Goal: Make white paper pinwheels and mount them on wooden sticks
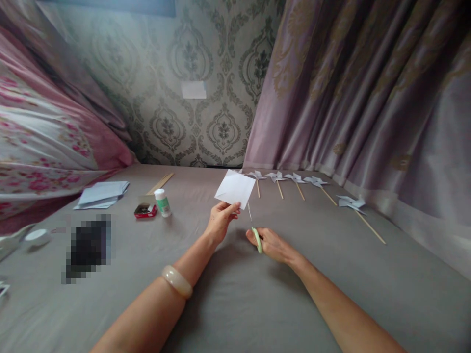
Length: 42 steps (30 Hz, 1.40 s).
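Observation:
A square sheet of white paper [235, 189] is held up by my left hand [220, 219], its thumb on top along the lower edge. A short line runs in from the paper's lower left corner; whether it is a cut or a crease I cannot tell. Scissors [257, 240] with pale green handles are in my right hand [271, 243], fingers closed around the grips. Their blades point up toward the paper's lower right corner; contact with it is too small to make out. A bangle circles my left wrist.
Several white paper pinwheels [295, 177] on wooden sticks lie in a row at the back right. Leftward are a glue bottle [164, 203], a small red box [145, 211], wooden sticks [162, 183], stacked paper [102, 194] and a blurred-out dark object [89, 247]. Curtains border the grey surface.

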Tool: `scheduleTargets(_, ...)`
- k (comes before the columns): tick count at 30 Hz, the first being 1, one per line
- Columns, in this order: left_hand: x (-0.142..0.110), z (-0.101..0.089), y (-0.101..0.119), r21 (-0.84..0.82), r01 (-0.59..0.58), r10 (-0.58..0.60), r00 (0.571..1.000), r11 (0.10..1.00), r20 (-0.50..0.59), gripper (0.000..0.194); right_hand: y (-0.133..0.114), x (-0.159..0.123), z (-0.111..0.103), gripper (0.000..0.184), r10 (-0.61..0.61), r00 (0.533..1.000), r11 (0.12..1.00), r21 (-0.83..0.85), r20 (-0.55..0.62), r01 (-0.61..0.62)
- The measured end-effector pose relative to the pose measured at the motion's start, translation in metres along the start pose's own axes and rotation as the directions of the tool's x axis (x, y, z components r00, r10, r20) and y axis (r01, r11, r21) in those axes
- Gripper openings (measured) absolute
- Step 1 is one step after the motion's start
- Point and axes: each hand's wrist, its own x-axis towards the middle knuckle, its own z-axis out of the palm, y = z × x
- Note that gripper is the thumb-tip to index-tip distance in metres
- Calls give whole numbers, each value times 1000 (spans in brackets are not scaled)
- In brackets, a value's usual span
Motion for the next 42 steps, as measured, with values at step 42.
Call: scheduleTargets(42,-12,13,-3,-51,54,-52,998,997,33,28,14,0,7,56,24,1000,984,175,-12,-22)
